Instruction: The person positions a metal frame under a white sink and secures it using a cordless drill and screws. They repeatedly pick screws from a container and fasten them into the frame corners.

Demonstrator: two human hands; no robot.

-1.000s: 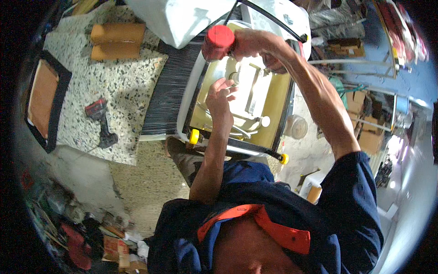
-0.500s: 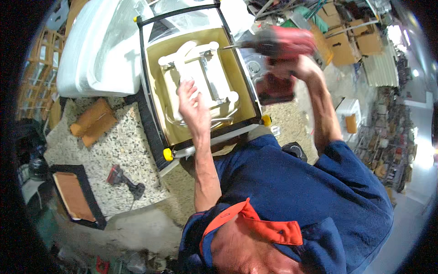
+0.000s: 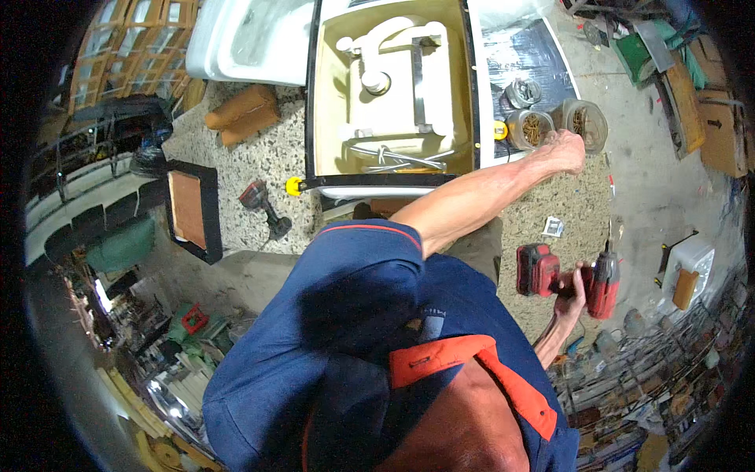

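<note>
My left hand [image 3: 566,152] reaches across to the right, at the near rim of a clear plastic tub [image 3: 602,130] with brass-coloured screws inside. Its fingers are bunched together; whatever they hold is hidden. A second clear tub of similar screws [image 3: 535,128] stands just left of it, with a smaller clear jar [image 3: 522,93] behind. Low on the right, my right hand [image 3: 576,293] is wrapped round the handle of a red and black cordless drill [image 3: 603,285], its long bit aimed away from me. Ahead lies an open, black-edged box-like shell [image 3: 333,157] with a cream panel and white pipe [image 3: 376,82] inside.
Another cordless drill [image 3: 264,209] lies on the speckled slab at left, near a brown foam piece [image 3: 244,115] and a black-framed panel [image 3: 193,211]. Yellow corner knobs [image 3: 293,186] stick out from the shell. Cardboard boxes [image 3: 720,130] stand far right.
My left hand has left the shell and crossed right to the tubs. The drill, still in my right hand, has come back from the shell toward my right side. The view has shifted right.
</note>
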